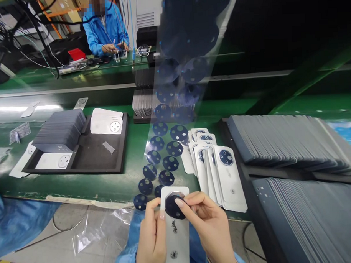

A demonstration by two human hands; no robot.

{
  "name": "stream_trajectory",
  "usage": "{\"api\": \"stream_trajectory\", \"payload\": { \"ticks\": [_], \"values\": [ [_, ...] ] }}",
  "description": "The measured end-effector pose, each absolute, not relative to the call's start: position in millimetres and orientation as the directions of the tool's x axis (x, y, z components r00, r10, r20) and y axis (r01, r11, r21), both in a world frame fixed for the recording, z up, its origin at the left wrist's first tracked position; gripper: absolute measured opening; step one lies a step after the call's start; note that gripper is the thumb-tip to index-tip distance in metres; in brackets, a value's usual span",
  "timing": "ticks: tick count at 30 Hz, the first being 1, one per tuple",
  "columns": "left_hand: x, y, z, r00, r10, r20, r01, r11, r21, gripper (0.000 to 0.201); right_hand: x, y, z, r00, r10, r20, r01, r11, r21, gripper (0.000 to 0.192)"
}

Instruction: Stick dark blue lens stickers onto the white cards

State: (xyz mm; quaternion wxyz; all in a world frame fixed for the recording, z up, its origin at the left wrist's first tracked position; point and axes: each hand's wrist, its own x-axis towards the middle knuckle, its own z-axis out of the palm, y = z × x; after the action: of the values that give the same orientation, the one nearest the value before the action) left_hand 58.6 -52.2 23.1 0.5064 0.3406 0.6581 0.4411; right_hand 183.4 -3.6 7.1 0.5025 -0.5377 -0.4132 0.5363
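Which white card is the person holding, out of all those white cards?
The white card nearest the camera, held upright by the left hand. The right hand presses a dark round sticker onto it; the other white cards lie fanned on the green bench.

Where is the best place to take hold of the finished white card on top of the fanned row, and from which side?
Probably its lower end. The top white card overlaps the others in the fanned row, and its near edge lies free at the bench front. Coming from the near side, pinch the plain lower part by its edges, away from the dark round sticker.
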Motion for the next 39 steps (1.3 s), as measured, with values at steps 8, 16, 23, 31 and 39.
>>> {"api": "stream_trajectory", "payload": {
  "ticks": [8,16,23,31,39],
  "values": [
    [61.6,-52.8,26.8,-0.276,0.901,-0.334,-0.036,0.338,0.941,0.042,184.2,-4.2,10.0,0.095,0.983,-0.159,-0.080,-0.151,-0.985,0.028],
    [60.0,-53.4,28.4,-0.239,0.910,-0.338,0.036,0.357,0.934,0.044,183.0,-5.5,8.2,0.094,0.982,-0.165,-0.108,-0.154,-0.982,0.027],
    [63.3,-54.9,24.0,-0.260,0.916,-0.305,0.018,0.321,0.947,0.038,182.8,-6.6,9.1,0.112,0.983,-0.147,-0.092,-0.137,-0.986,0.027],
    [63.8,-54.8,23.3,-0.269,0.910,-0.317,-0.024,0.322,0.946,0.042,180.9,-7.0,13.1,0.116,0.986,-0.121,-0.069,-0.114,-0.991,0.027],
    [62.5,-54.0,26.7,-0.313,0.863,-0.397,-0.043,0.404,0.914,0.045,179.3,-12.7,15.4,0.142,0.986,-0.092,-0.046,-0.087,-0.995,0.024]
  ]
}}
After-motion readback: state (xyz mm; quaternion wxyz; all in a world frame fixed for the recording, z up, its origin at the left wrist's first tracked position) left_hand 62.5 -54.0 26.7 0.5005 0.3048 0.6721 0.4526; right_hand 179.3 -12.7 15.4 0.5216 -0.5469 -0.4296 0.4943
